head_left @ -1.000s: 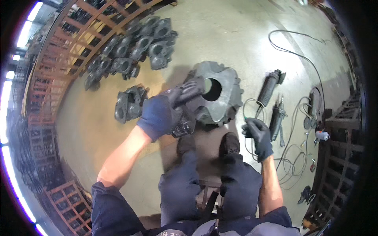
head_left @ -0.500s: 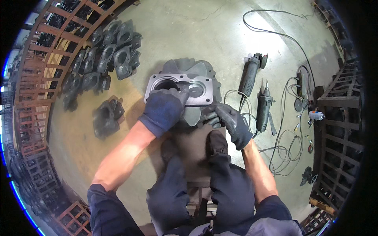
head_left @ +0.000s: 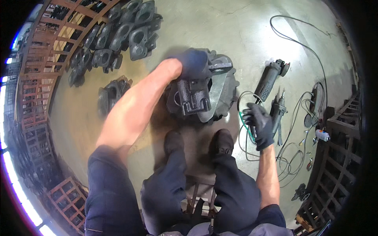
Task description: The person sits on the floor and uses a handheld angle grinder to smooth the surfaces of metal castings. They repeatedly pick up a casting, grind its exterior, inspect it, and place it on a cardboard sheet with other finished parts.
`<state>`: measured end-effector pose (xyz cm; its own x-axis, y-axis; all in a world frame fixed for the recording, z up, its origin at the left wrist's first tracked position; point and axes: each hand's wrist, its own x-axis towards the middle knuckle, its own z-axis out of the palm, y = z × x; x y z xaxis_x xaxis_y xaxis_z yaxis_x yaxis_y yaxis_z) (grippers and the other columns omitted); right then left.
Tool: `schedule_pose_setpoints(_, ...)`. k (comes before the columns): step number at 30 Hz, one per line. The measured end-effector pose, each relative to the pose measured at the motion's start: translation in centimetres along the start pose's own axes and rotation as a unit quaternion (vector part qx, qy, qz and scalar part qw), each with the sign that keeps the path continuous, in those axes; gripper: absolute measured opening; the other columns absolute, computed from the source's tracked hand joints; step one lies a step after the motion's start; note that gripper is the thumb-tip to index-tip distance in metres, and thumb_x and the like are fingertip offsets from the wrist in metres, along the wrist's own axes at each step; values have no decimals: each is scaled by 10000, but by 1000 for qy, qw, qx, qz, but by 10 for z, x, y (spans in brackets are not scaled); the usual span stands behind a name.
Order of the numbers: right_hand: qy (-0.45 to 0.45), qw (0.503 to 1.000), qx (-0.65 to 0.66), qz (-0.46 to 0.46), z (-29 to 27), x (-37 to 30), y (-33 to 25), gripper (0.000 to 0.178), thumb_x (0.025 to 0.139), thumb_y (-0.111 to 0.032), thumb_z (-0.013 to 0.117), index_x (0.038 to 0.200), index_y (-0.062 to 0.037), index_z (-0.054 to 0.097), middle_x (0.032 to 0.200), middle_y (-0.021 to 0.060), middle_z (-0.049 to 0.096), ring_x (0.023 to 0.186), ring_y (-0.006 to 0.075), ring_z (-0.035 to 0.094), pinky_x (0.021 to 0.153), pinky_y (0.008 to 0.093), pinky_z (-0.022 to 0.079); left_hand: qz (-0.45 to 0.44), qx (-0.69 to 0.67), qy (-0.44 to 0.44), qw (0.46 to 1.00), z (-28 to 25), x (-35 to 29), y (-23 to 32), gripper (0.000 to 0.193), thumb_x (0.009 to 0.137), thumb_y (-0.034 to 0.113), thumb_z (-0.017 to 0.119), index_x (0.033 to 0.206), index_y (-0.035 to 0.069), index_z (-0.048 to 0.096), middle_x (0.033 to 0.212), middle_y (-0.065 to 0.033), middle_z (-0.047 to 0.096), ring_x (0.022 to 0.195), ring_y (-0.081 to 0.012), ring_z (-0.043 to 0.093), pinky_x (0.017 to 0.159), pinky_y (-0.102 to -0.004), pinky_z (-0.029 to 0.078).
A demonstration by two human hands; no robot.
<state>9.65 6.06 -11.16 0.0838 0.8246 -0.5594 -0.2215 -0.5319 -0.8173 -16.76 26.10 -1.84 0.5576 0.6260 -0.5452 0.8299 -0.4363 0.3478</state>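
Note:
My left hand [head_left: 193,63], in a dark blue glove, is closed over the far side of a dark metal casting [head_left: 193,96]. Its rough tubular side faces me, and part of a flange [head_left: 220,67] shows to the right of the hand. Beneath it lies a broad grey metal base [head_left: 218,98] with a lobed edge; the hand hides part of where the two meet. To the right, my right hand [head_left: 260,124], gloved in grey and black, hangs empty with its fingers apart and slightly bent, close to an angle grinder [head_left: 267,80].
Right of the grinder lies a straight power tool [head_left: 278,108] among looped cables [head_left: 289,157]. A spray can [head_left: 323,135] lies near a right-hand metal rack [head_left: 342,157]. Several dark castings [head_left: 122,35] stand at the far left, and another casting [head_left: 112,94] sits closer.
The casting has been turned over, from its bright machined face up to its rough side. My left hand moved away from me; my right hand left the base and moved right toward the grinder.

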Motion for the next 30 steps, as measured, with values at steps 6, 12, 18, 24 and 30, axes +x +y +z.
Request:
schedule_pose_setpoints(6,133,990,-21,42,-78,33,33,342,950,-320,611,1153,-44,631,934,87,679,748,161,652,653,276,516,50,-168,11,984,29,13,-47,424,894,383,680,1081,4,711,882,-149,730,765,-200,657,757,-359,528)
schedule_pose_setpoints(12,107,993,-44,17,-46,19,5,336,966,-291,607,1148,-10,635,943,95,689,754,151,646,657,272,509,87,-379,92,916,47,-50,-79,451,952,303,637,1307,30,597,1189,-80,656,1091,-142,589,993,-309,460)
schedule_pose_setpoints(18,-132,965,-216,-68,84,-4,-17,616,827,-373,743,1299,-4,599,1183,198,678,1066,253,665,920,349,514,54,-447,116,886,92,-73,-113,388,941,186,685,1278,9,610,1147,-23,653,1069,-103,564,969,-298,469)
schedule_pose_setpoints(24,-93,829,-456,-311,118,5,-7,749,776,-157,700,1443,-17,391,1246,275,596,1166,427,578,971,463,497,80,-413,215,881,91,-74,-82,308,907,153,715,1170,4,653,1065,-57,675,976,-129,605,876,-311,502)
schedule_pose_setpoints(30,-99,914,-286,-271,94,-15,-5,604,855,-134,709,1397,15,487,1239,192,643,1104,273,645,928,351,514,57,-1,339,939,35,-90,5,262,923,294,670,1035,61,706,864,-196,664,796,-319,665,700,-364,522)
